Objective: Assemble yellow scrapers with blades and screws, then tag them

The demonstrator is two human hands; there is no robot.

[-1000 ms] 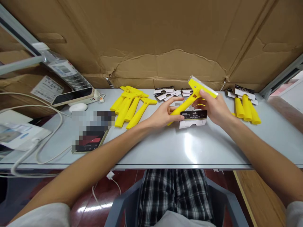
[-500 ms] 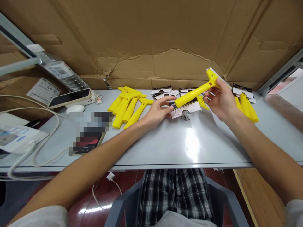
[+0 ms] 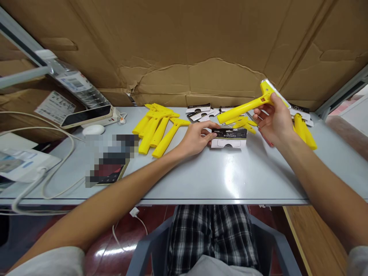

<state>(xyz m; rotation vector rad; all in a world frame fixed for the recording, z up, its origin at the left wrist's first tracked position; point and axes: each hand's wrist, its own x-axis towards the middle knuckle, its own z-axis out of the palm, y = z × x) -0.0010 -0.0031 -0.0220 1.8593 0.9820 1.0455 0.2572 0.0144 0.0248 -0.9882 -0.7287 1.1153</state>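
My right hand (image 3: 277, 120) is closed on the head of a yellow scraper (image 3: 244, 108), holding it tilted above the table, its long handle pointing left. A silver strip runs along the scraper's head. Below the handle, my left hand (image 3: 198, 136) pinches the left end of a black-and-white packaging card (image 3: 229, 140), its printed face toward me. Right behind the card lie small yellow plastic parts (image 3: 243, 123). Part of a red object (image 3: 266, 137) shows under my right hand. Several yellow scraper handles (image 3: 156, 128) are piled left of my left hand.
More cards (image 3: 201, 112) lie at the back against the cardboard (image 3: 172, 82). Other yellow handles (image 3: 304, 132) rest at the right. On the left are a phone (image 3: 87, 116), a white mouse (image 3: 93, 130), a plastic bottle (image 3: 76, 82), cables and a partly blurred device (image 3: 107, 168).
The scraper has moved right, away from the card. My left hand has lowered and turned the card to face me. The small metal pieces seen below it earlier no longer show.
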